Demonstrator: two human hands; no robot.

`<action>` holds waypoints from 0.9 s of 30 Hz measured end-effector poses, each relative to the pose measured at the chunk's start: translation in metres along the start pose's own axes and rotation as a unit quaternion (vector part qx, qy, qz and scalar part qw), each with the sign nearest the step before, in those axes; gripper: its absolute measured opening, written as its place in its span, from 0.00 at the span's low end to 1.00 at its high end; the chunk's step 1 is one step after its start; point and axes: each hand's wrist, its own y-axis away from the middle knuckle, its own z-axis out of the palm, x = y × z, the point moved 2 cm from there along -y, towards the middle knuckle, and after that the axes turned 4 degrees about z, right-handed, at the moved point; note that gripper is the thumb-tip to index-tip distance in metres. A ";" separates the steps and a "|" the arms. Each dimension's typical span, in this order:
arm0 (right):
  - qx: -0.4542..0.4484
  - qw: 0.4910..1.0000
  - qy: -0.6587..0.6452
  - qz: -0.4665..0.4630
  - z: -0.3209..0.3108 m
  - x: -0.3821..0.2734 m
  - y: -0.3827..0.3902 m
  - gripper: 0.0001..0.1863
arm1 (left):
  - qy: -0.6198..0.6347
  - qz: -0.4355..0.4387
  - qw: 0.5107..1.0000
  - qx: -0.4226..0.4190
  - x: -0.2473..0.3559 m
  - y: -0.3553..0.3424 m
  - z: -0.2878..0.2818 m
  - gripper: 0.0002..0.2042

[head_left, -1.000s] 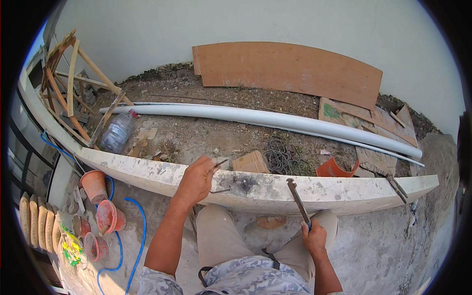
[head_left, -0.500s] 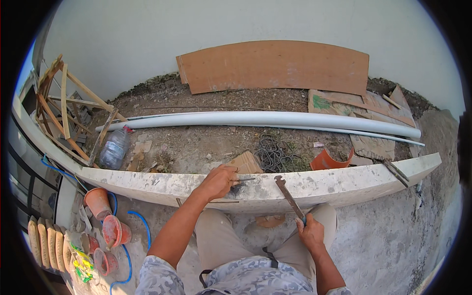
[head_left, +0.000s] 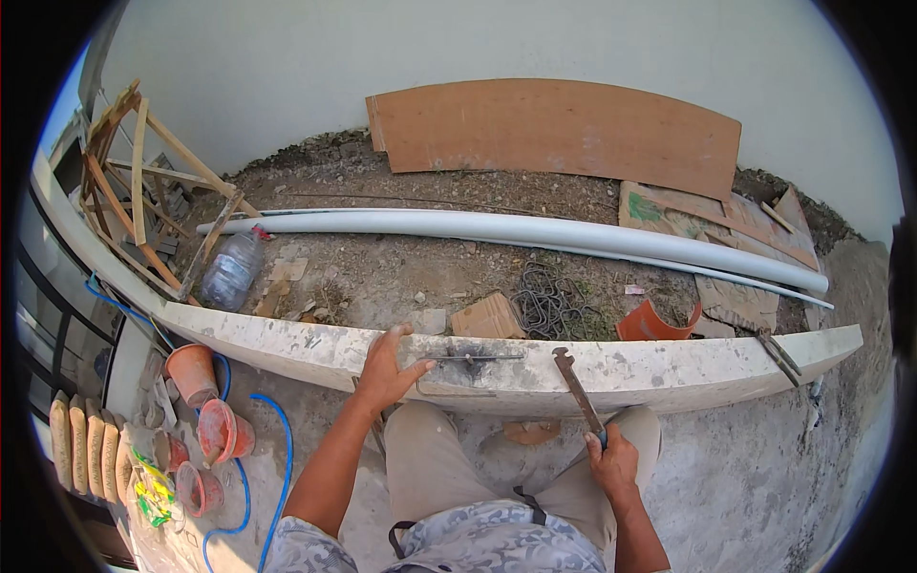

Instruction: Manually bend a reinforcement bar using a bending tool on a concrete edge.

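Observation:
My left hand (head_left: 390,371) is open over the top of a low pale concrete wall (head_left: 287,341), its fingers and thumb spread. Just by the thumb, a thin bent steel rod (head_left: 501,357) lies across the wall top among small metal pegs (head_left: 468,359); whether the thumb touches it I cannot tell. Part of the rod hangs past the wall's near edge. In my right hand (head_left: 613,463) is a rebar bending wrench (head_left: 578,392), gripped by its blue handle. Its notched rusty head rests on or just above the wall, right of the rod.
Beyond the wall lie bent steel loops (head_left: 549,301), a brown block (head_left: 485,317), a curved orange piece (head_left: 659,321), white pipes (head_left: 535,230) and a plastic bottle (head_left: 232,270). More rods (head_left: 779,357) cross the wall at right. Orange buckets (head_left: 192,373) and a blue hose (head_left: 287,449) are at left.
My left hand has let go of the rod and spread its fingers, shifting slightly left. The rod now lies on the wall. My right hand still holds the wrench, and the view has shifted slightly.

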 end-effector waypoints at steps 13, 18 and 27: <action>-0.092 0.994 -0.022 0.051 -0.015 -0.006 -0.007 0.19 | -0.053 0.089 0.995 -0.002 -0.055 0.042 0.036 0.45; -0.132 0.973 -0.185 0.041 -0.016 0.008 -0.007 0.18 | -0.021 0.086 0.994 -0.069 -0.059 0.023 0.029 0.42; -0.072 0.988 0.073 -0.120 -0.084 -0.068 -0.074 0.16 | -0.051 0.103 0.987 -0.116 -0.065 0.016 0.025 0.41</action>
